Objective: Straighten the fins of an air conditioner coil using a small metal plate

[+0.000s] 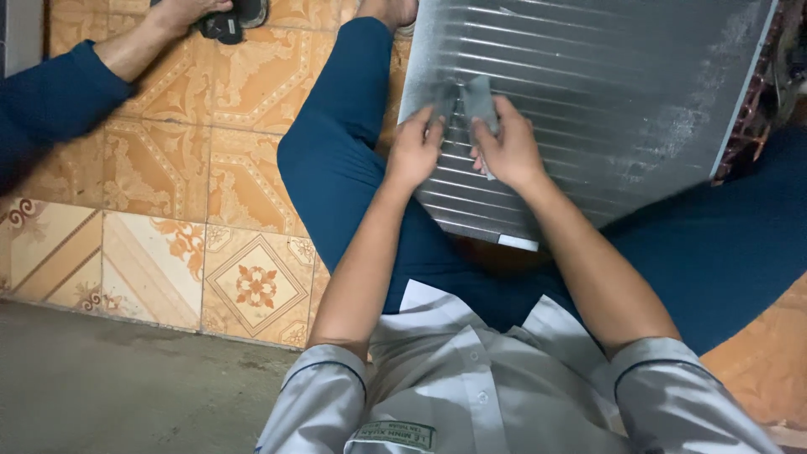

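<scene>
A large silver finned metal panel (605, 92) leans across my lap, its surface ribbed with horizontal lines and dusty patches. My left hand (414, 151) rests on its lower left part, fingers curled against the fins. My right hand (507, 147) sits just beside it and pinches a small flat grey tool (479, 101) pressed to the fins. The two hands are a few centimetres apart. I sit on the floor in dark blue trousers (345, 160) and a light grey shirt.
Another person's arm in a dark blue sleeve (50, 97) reaches in from the upper left, the hand on a black object (227, 23) on the orange patterned floor tiles (160, 168). A bare concrete strip (109, 387) lies at lower left.
</scene>
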